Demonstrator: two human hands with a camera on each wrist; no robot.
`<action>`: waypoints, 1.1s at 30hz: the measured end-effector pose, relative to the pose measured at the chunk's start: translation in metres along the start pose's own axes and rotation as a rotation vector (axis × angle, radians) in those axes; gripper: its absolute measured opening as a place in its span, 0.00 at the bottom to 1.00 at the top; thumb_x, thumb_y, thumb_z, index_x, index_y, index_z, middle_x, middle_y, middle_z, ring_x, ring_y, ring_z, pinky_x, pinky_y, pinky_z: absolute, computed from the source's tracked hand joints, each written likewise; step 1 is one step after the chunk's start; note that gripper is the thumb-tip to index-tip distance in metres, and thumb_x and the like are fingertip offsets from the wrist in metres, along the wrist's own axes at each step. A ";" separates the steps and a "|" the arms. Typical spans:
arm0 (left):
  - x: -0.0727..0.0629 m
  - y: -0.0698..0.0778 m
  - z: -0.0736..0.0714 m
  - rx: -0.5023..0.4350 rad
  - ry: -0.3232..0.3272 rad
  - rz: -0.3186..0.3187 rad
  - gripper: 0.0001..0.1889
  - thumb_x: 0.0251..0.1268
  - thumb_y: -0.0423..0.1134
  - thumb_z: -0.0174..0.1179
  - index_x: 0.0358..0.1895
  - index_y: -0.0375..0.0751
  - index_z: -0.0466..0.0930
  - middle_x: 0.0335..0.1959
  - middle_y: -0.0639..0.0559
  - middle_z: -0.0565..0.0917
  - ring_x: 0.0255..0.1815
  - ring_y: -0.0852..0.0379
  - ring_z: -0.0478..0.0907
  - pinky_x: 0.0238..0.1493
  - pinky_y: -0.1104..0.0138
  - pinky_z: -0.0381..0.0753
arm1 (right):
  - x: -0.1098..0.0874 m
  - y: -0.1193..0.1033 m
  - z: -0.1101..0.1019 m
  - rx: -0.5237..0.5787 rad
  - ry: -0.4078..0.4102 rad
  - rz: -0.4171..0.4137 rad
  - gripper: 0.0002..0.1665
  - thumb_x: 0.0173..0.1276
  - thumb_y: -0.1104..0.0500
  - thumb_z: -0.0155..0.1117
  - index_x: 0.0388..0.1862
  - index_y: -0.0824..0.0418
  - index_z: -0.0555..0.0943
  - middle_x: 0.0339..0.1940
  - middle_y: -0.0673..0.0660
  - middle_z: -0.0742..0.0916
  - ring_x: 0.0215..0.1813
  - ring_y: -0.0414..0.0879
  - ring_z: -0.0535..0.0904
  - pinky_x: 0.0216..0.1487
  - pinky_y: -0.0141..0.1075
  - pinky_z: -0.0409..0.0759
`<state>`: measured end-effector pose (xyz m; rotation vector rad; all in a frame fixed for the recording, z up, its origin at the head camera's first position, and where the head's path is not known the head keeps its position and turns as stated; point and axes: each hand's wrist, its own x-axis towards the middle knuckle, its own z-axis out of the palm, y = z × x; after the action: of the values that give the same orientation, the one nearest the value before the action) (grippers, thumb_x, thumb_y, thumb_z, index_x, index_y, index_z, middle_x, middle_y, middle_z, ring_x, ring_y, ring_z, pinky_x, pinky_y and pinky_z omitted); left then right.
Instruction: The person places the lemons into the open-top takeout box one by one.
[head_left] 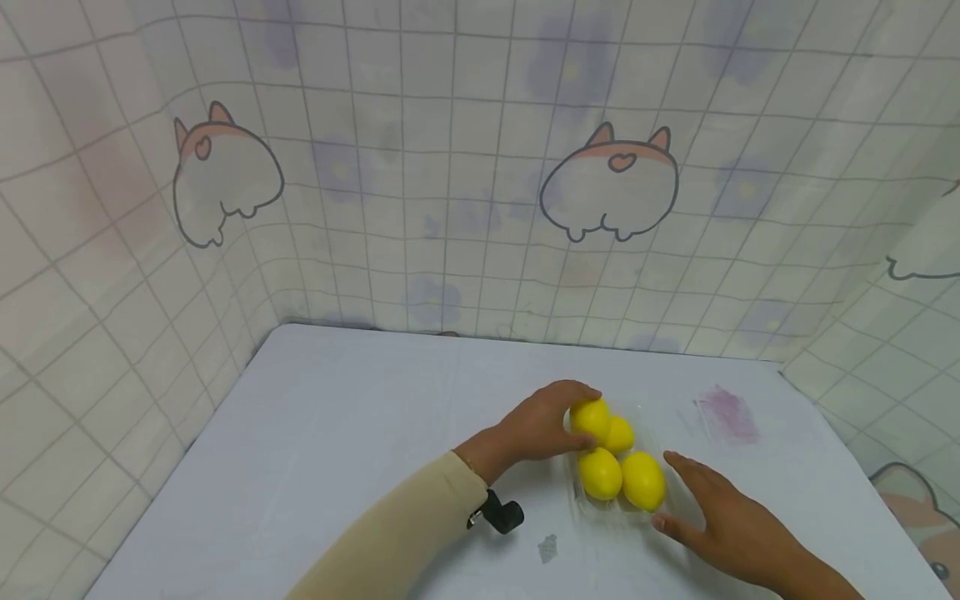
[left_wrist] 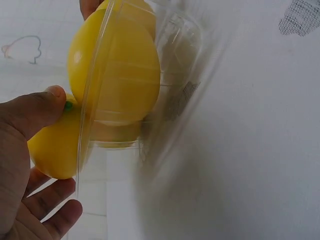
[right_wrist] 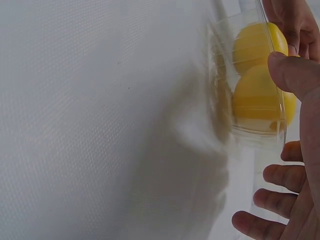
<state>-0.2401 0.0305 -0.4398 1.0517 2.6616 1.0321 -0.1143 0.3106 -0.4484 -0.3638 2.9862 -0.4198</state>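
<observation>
A clear plastic container stands on the table with several yellow lemons in it. My left hand grips one lemon at the container's far left, thumb on the near side and fingers round the far side. In the left wrist view this lemon shows a green stem spot by the thumb and overlaps the container's rim. Two more lemons, one at near left and one at near right, lie in front. To the right of the container, my right hand has its fingers spread, thumb tip close to the rim.
The white table meets a hanging grid-patterned cloth at the back and sides. A pinkish stain marks the tabletop at the right. A small grey patch lies in front of the container.
</observation>
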 end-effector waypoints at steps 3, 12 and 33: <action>0.000 0.002 0.001 0.048 -0.005 0.001 0.32 0.69 0.52 0.67 0.73 0.50 0.73 0.74 0.57 0.70 0.76 0.58 0.63 0.76 0.64 0.60 | 0.000 0.000 0.000 0.002 0.005 -0.002 0.59 0.63 0.20 0.57 0.81 0.56 0.61 0.76 0.64 0.71 0.70 0.67 0.71 0.55 0.68 0.77; 0.000 0.002 0.001 0.134 0.020 0.061 0.20 0.77 0.48 0.60 0.67 0.50 0.81 0.71 0.59 0.74 0.74 0.61 0.66 0.75 0.65 0.63 | 0.002 -0.001 -0.001 -0.006 -0.003 -0.001 0.61 0.63 0.19 0.56 0.81 0.57 0.60 0.76 0.65 0.70 0.71 0.68 0.70 0.55 0.68 0.77; 0.001 0.010 0.005 0.150 -0.005 -0.067 0.18 0.70 0.48 0.68 0.60 0.52 0.83 0.64 0.61 0.79 0.68 0.62 0.72 0.71 0.68 0.67 | 0.001 0.002 0.003 0.001 -0.016 0.016 0.62 0.62 0.19 0.56 0.82 0.57 0.59 0.76 0.66 0.70 0.71 0.69 0.69 0.55 0.69 0.77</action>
<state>-0.2334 0.0396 -0.4369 0.9799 2.7862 0.8272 -0.1154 0.3112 -0.4519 -0.3420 2.9710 -0.4154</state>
